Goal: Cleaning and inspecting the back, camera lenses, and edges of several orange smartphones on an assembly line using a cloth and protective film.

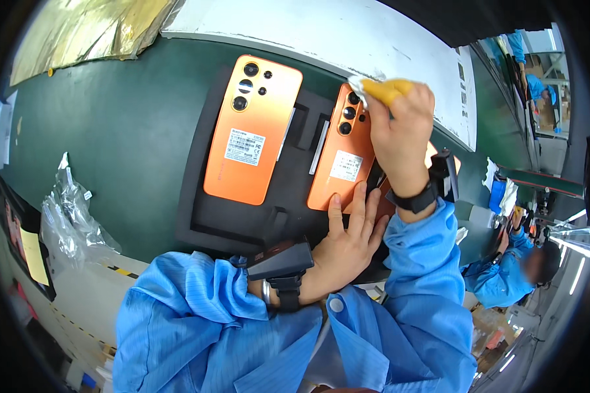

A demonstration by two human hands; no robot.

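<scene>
Desk (131, 131) open between plastic bag (75, 213) and black tray (288, 187); left phone (254, 124) unobstructed. Right phone (339, 144) hemmed in by left hand (347, 252), right hand (401, 134).

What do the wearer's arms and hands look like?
Blue, finely striped sleeves. Each wrist wears a black strap carrying a dark boxy device; the left adds a silvery bracelet. Left hand ungloved; right hand apparently wears yellow finger cots.

Edge of right phone (328, 180) partly hidden by right hand (403, 128); fine label print (346, 166) too small
</scene>
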